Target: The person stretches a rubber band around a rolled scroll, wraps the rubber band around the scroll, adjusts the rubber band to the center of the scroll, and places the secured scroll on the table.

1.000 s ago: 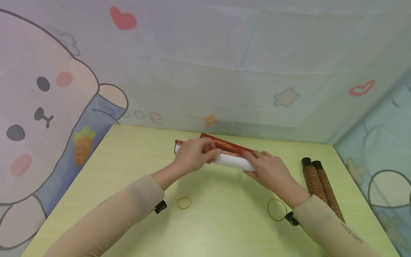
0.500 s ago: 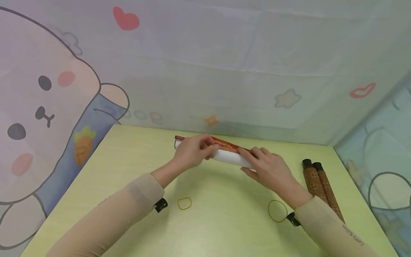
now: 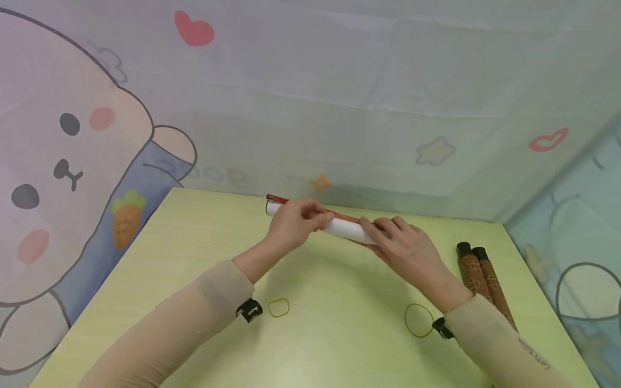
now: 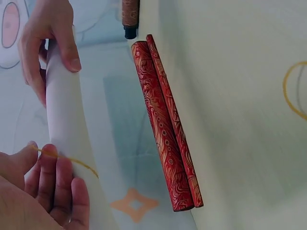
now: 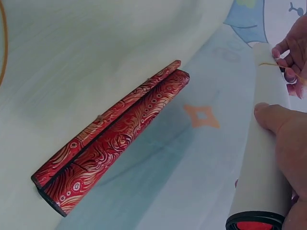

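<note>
The left hand (image 3: 294,223) pinched a thin yellow rubber band (image 4: 79,164) between thumb and forefinger, the band crossing a smooth white cylindrical roll (image 3: 343,228). The right hand (image 3: 405,245) gripped that roll nearer its other end, thumb on one side. The roll was raised above the pale yellow-green tabletop (image 3: 335,323), near two red-and-gold swirl-patterned rolls (image 5: 115,139) lying side by side.

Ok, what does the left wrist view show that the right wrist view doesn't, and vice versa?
Only the left wrist view shows part of a brown roll. Only the right wrist view shows the dark-rimmed end of the white roll. Both show that roll, the right hand gripping it, the left hand pinching a yellow band across it, the red patterned material and part of a loose band.
</note>
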`<state>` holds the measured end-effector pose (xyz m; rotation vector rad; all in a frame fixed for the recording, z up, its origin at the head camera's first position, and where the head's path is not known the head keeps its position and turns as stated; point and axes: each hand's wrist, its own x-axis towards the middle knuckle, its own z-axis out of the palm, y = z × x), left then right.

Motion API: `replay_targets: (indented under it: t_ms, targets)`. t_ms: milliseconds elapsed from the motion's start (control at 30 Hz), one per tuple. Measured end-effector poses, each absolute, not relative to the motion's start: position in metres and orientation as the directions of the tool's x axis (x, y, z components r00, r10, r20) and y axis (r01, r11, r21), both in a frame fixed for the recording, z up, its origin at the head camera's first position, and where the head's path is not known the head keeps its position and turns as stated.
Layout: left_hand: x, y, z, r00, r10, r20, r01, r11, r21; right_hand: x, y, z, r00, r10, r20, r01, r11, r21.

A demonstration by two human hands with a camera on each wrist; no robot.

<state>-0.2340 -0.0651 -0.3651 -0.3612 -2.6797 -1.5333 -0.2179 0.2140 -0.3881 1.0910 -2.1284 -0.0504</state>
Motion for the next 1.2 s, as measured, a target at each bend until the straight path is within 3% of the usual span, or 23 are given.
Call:
replay_targets:
  t_ms: [300,500,733,1033,1200]
  targets:
    - [-0.239,-0.058,-0.363,-0.989,0.033,0.143,0.146,0.352,0.924,-0.225,0.214,-0.384,-0.346,-0.709,0.614,-0.702,0.630,0.332]
    - [-0.240,-0.059,-0.365,-0.991,0.048,0.127,0.136,0.334,0.933,-0.227,0.216,-0.384,-0.336,-0.713,0.616,-0.721,0.616,0.319]
    - [-0.235,-0.055,-0.367,-0.949,0.166,0.269,0.314,0.567,0.761,-0.228,0.215,-0.382,-0.329,-0.718,0.614,-0.734,0.603,0.312]
    - [-0.228,-0.049,-0.359,-0.900,0.310,0.308,0.428,0.768,0.476,-0.226,0.206,-0.387,-0.318,-0.721,0.615,-0.741,0.594,0.313]
    - [-0.225,-0.049,-0.360,-0.901,0.312,0.302,0.424,0.783,0.455,-0.222,0.204,-0.389,-0.335,-0.719,0.609,-0.737,0.603,0.305]
